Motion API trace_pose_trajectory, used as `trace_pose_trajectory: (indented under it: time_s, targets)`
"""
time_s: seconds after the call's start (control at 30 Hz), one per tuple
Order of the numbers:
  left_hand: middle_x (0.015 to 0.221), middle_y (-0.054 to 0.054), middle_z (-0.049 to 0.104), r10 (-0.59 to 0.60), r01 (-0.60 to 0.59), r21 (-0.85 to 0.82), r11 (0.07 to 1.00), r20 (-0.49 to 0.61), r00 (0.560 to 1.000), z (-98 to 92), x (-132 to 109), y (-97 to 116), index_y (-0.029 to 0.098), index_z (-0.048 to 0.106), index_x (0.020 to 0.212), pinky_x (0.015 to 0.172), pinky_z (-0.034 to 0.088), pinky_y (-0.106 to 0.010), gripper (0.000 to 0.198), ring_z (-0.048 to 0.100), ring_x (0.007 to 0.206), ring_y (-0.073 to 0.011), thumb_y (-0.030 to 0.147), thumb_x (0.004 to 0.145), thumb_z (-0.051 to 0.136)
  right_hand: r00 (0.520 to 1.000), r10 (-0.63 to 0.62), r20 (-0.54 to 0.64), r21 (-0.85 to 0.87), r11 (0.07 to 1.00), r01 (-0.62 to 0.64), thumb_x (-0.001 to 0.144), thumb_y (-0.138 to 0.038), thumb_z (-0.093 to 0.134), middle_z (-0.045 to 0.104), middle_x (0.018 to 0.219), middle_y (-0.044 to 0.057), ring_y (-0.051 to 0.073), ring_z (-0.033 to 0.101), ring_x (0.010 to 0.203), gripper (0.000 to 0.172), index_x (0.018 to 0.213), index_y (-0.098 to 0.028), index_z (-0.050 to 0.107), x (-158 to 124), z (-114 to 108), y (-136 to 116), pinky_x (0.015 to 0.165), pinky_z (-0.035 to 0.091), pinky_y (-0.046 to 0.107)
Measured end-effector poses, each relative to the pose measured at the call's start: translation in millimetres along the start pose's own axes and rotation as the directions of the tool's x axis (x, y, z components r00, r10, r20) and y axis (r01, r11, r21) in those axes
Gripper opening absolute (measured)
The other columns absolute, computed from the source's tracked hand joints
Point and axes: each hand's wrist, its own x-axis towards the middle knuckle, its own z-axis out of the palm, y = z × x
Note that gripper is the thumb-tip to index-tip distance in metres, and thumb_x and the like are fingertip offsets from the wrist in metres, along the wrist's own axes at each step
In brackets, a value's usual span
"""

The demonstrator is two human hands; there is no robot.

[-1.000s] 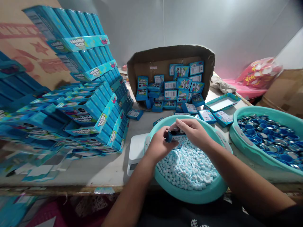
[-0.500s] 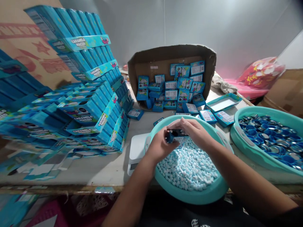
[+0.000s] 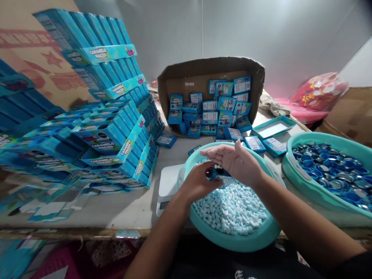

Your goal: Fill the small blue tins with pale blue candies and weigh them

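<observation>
My left hand (image 3: pixel 199 180) is closed round a small blue candy box (image 3: pixel 222 177), held over the teal basin (image 3: pixel 232 242). White candies show at the box's dark opening. My right hand (image 3: pixel 240 162) is beside and partly over the box, its fingers stretched out and the thumb raised; the palm seems to hold nothing. Below both hands, the basin contains a heap of white and pale-blue candies (image 3: pixel 232 209). Part of the box is hidden behind my fingers.
A white scale (image 3: pixel 168 182) sits left of the basin. Stacked blue display boxes (image 3: pixel 116 128) rise at the left. Behind, a cardboard carton (image 3: pixel 186 73) holds several small blue boxes. A second teal basin (image 3: pixel 302 180) with blue and silver lids stands right, near an open blue tray (image 3: pixel 273 128).
My right hand has opened flatter, with its thumb lifted, uncovering candies at the box's opening. My left hand still holds the box in nearly the same place.
</observation>
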Motion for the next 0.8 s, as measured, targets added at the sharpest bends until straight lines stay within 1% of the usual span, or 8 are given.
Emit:
trace_pose_trajectory:
  time_s: [0.37,0.43,0.5,0.57,0.63,0.67,0.73,0.8]
  targets:
    - [0.092,-0.001,0.074,0.049,-0.047,0.049,0.998,-0.033,0.998,1.9,-0.6,-2.5,0.021,0.068,0.095,0.074,0.054,-0.033,0.026,0.069,0.084,-0.0215,0.026,0.071,0.077,0.999,0.043,0.029,0.026,0.999,-0.043,0.095,-0.075,0.032,0.076,0.115,0.005,0.025,0.064,0.121,0.066,0.103,-0.025,0.075,-2.0,-0.7,-6.0,0.112,0.042,0.045]
    - [0.096,-0.002,0.074,0.043,-0.044,-0.015,0.999,-0.056,0.997,3.7,0.0,-4.0,0.022,0.069,0.100,0.078,0.055,-0.034,0.033,0.069,0.087,-0.0217,0.024,0.069,0.078,1.000,-0.008,-0.021,-0.016,1.000,0.008,0.097,-0.071,0.033,0.076,0.112,0.005,0.025,0.066,0.119,0.062,0.101,-0.025,0.075,-2.6,-3.0,-6.7,0.111,0.044,0.046]
    - [0.102,-0.002,0.074,0.030,-0.039,-0.111,0.993,-0.085,0.996,5.4,1.4,-5.0,0.023,0.068,0.109,0.082,0.056,-0.034,0.043,0.070,0.091,-0.0217,0.021,0.068,0.078,0.989,-0.110,-0.103,-0.169,0.981,0.092,0.099,-0.063,0.038,0.076,0.108,0.005,0.024,0.067,0.114,0.053,0.100,-0.025,0.075,-4.0,-5.8,-8.2,0.107,0.046,0.045]
    - [0.102,-0.003,0.074,0.002,-0.026,-0.187,0.982,-0.123,0.992,6.6,3.4,-5.5,0.023,0.067,0.114,0.082,0.057,-0.034,0.049,0.071,0.091,-0.0221,0.018,0.066,0.079,0.969,-0.220,-0.113,-0.447,0.882,0.148,0.100,-0.053,0.046,0.076,0.106,0.006,0.023,0.068,0.110,0.042,0.099,-0.023,0.075,-5.5,-7.8,-10.1,0.103,0.048,0.042]
    - [0.100,-0.004,0.075,-0.025,-0.016,-0.237,0.971,-0.171,0.985,6.9,5.5,-6.1,0.021,0.067,0.113,0.080,0.057,-0.034,0.049,0.071,0.090,-0.0228,0.018,0.065,0.079,0.962,-0.271,-0.031,-0.692,0.700,0.174,0.101,-0.045,0.049,0.074,0.109,0.008,0.023,0.066,0.111,0.035,0.099,-0.021,0.074,-6.0,-9.5,-10.9,0.101,0.048,0.040]
    - [0.099,-0.005,0.075,-0.034,-0.020,-0.256,0.966,-0.206,0.978,6.7,6.4,-6.5,0.021,0.067,0.112,0.080,0.057,-0.034,0.049,0.071,0.090,-0.0231,0.018,0.065,0.079,0.960,-0.280,-0.018,-0.766,0.621,0.166,0.101,-0.042,0.047,0.073,0.112,0.009,0.023,0.065,0.112,0.034,0.100,-0.021,0.074,-5.6,-10.9,-10.5,0.101,0.048,0.039]
    - [0.101,-0.005,0.074,-0.046,-0.041,-0.284,0.958,-0.294,0.955,5.8,7.8,-7.7,0.021,0.067,0.113,0.081,0.057,-0.033,0.049,0.071,0.092,-0.0230,0.019,0.066,0.080,0.952,-0.283,-0.117,-0.852,0.521,0.050,0.103,-0.040,0.042,0.071,0.117,0.010,0.023,0.064,0.113,0.035,0.108,-0.020,0.070,-3.5,-16.6,-7.2,0.099,0.048,0.038]
    - [0.103,-0.006,0.074,-0.060,-0.067,-0.288,0.955,-0.413,0.909,4.4,8.7,-8.8,0.020,0.067,0.114,0.082,0.056,-0.032,0.050,0.071,0.093,-0.0223,0.020,0.066,0.080,0.945,-0.163,-0.285,-0.906,0.367,-0.210,0.104,-0.035,0.034,0.069,0.123,0.011,0.024,0.063,0.115,0.038,0.120,-0.020,0.065,-0.9,-26.2,-1.3,0.097,0.050,0.038]
